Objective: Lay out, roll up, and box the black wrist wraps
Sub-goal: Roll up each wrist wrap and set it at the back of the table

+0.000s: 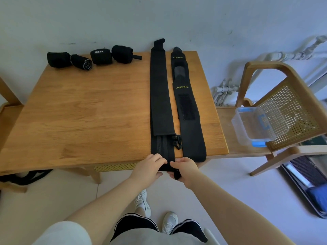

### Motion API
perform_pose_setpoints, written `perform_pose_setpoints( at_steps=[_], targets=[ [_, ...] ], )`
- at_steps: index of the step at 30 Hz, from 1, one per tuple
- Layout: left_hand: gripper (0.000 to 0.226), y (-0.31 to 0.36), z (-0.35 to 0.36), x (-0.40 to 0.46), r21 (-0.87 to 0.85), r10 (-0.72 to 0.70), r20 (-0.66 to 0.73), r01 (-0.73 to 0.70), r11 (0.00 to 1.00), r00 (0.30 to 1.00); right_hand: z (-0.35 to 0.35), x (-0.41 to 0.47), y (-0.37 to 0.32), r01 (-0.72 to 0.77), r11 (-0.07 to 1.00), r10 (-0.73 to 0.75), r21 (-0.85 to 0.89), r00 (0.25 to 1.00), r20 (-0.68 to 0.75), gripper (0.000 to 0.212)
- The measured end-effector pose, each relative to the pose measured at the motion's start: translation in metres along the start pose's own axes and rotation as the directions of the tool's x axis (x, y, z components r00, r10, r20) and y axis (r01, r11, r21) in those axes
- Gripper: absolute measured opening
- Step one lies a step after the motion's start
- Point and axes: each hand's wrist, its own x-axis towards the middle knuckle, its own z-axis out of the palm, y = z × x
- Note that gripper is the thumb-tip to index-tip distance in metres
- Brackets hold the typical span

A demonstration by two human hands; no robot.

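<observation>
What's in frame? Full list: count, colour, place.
rolled wraps: 4, black, table's far left edge
flat wraps: 2 strips side by side, black, right part of table; a shorter wrap lies on each
table: 1, wooden, centre
box: 1, clear with blue clips, on chair
chair: 1, wooden with cane back, right of table
left hand: grips left strip's near end
right hand: grips the same end
</observation>
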Motion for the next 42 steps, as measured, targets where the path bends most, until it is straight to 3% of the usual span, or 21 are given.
perform_pose_setpoints(
  at_steps=[3,5,9,12,16,19,21,23,25,27,29,31,33,35,37,40,42],
  targets=[
    [0.035,0.000,0.003,0.000,0.015,0.005,-0.060,-0.004,1.000,0.998,0.000,-0.001,0.004,0.069,0.996,-0.067,-0.065,0.997,0.034,0.006],
    [0.034,-0.001,0.004,0.002,-0.042,-0.026,-0.080,0.022,0.999,0.996,-0.002,0.000,0.005,0.168,0.962,-0.161,-0.216,0.986,0.052,0.006],
    [0.032,-0.006,0.000,0.008,-0.099,-0.087,-0.077,0.079,0.992,0.993,-0.008,0.000,0.002,0.349,0.775,-0.314,-0.526,0.936,0.159,0.019],
    [0.025,-0.004,-0.009,0.008,-0.161,-0.128,-0.052,0.118,0.980,0.990,-0.008,0.001,-0.002,0.345,0.780,-0.325,-0.522,0.936,0.134,0.020],
    [0.022,-0.003,-0.010,0.006,0.027,-0.022,-0.109,0.025,0.999,0.994,-0.003,0.005,-0.006,0.295,0.816,-0.305,-0.496,0.950,0.063,0.017],
    [0.036,-0.005,-0.008,0.004,0.186,0.097,-0.124,-0.073,0.980,0.987,0.004,0.007,-0.008,0.200,0.925,-0.215,-0.323,0.977,-0.011,0.013],
    [0.042,-0.007,-0.006,0.006,0.282,0.106,-0.117,-0.069,0.957,0.987,0.009,0.004,-0.012,0.135,0.968,-0.148,-0.210,0.988,-0.047,0.011],
    [0.040,-0.008,-0.007,0.009,0.306,0.128,-0.145,-0.079,0.949,0.981,0.012,0.003,-0.015,0.128,0.968,-0.147,-0.216,0.986,-0.076,0.015],
    [0.043,-0.010,-0.005,0.012,0.293,0.125,-0.157,-0.075,0.953,0.980,0.010,0.004,-0.017,0.209,0.928,-0.248,-0.309,0.964,-0.094,0.028],
    [0.048,-0.010,-0.009,0.012,0.283,0.100,-0.150,-0.054,0.958,0.984,0.008,0.004,-0.019,0.322,0.763,-0.414,-0.561,0.909,-0.041,0.031],
    [0.041,-0.005,-0.016,0.013,0.225,0.072,-0.115,-0.044,0.973,0.991,0.007,0.004,-0.015,0.404,0.383,-0.618,-0.831,0.780,0.094,0.020],
    [0.035,-0.006,-0.020,0.020,0.205,0.034,-0.079,-0.017,0.979,0.996,0.003,0.007,-0.012,0.423,0.007,-0.771,-0.906,0.579,0.264,0.019],
    [0.028,-0.008,-0.025,0.027,0.157,-0.011,-0.049,0.019,0.987,0.999,-0.001,0.013,-0.010,0.399,-0.194,-0.781,-0.896,0.489,0.387,0.020],
    [0.027,-0.010,-0.030,0.030,0.128,-0.038,-0.006,0.038,0.991,0.999,-0.005,0.019,-0.011,0.394,-0.299,-0.739,-0.869,0.481,0.472,0.025],
    [0.028,-0.012,-0.031,0.029,0.083,-0.063,0.002,0.063,0.995,0.998,-0.006,0.021,-0.015,0.414,-0.326,-0.692,-0.850,0.508,0.512,0.028],
    [0.029,-0.012,-0.035,0.029,0.159,0.053,-0.185,-0.023,0.987,0.981,-0.005,0.026,-0.021,0.396,-0.349,-0.682,-0.849,0.514,0.520,0.028],
    [0.051,-0.014,-0.038,0.034,0.186,0.117,-0.216,-0.077,0.980,0.969,-0.003,0.023,-0.024,0.368,-0.348,-0.719,-0.862,0.486,0.498,0.021]
  ],
)
